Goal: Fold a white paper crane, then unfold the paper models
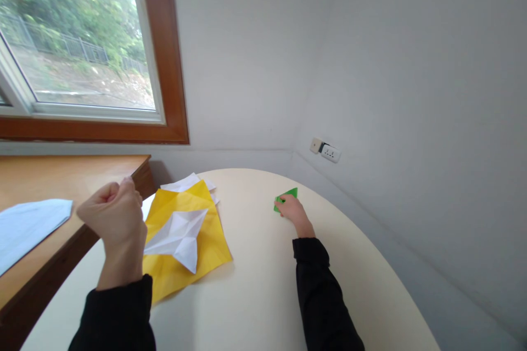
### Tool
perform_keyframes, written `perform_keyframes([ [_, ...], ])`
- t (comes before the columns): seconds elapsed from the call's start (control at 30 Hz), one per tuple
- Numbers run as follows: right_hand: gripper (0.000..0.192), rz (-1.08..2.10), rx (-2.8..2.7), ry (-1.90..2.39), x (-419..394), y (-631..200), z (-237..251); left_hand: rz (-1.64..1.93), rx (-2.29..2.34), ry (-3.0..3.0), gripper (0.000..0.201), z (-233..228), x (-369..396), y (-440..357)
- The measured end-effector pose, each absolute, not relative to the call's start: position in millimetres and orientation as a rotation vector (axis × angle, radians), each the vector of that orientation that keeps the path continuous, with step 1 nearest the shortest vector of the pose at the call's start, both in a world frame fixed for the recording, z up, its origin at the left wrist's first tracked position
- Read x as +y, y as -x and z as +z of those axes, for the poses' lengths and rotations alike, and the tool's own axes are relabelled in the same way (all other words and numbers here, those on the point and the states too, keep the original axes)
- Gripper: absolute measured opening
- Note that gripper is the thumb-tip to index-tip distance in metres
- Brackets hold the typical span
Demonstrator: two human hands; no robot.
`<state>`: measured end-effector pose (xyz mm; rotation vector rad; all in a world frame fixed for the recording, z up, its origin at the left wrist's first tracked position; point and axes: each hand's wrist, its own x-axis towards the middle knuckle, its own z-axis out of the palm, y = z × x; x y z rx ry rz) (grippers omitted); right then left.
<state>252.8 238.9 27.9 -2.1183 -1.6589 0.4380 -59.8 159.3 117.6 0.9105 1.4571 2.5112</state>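
My right hand (293,211) reaches out across the round cream table (255,296) and its fingers rest on a small folded green paper (287,196) lying flat on the tabletop. My left hand (115,214) is raised above the table's left side, curled into a loose fist with nothing visible in it. Just right of that fist lies a creased yellow sheet (206,230) with a folded white paper shape (181,236) on top of it. More white paper (185,182) pokes out from under the yellow sheet's far edge.
A wooden desk (49,181) adjoins the table on the left, with a pale blue sheet (24,225) on it. A wood-framed window (82,38) is above it. Grey walls meet in a corner behind the table; a wall socket (326,149) sits low on the right wall.
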Motion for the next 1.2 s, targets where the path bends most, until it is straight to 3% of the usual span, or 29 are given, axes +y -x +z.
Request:
perform_keyframes([
  [0.27, 0.016, 0.266, -1.582, 2.143, 235, -253, 23, 2.228, 1.167, -0.907, 0.052, 127, 146, 48],
  [0.47, 0.011, 0.128, -1.532, 2.016, 233, -257, 44, 2.269, 1.007, -0.736, 0.029, 130, 159, 54],
  [0.63, 0.006, -0.097, -1.523, 1.702, 230, -248, 61, 2.143, 0.943, -0.704, 0.042, 127, 164, 46],
  [0.83, 0.008, -0.096, -1.611, 1.394, 220, -225, 75, 1.733, 1.075, -0.879, 0.093, 122, 161, 35],
  [1.2, 0.012, -0.018, -1.914, 1.043, 174, -177, 114, 1.377, 0.949, -1.197, 0.096, 109, 159, 21],
])
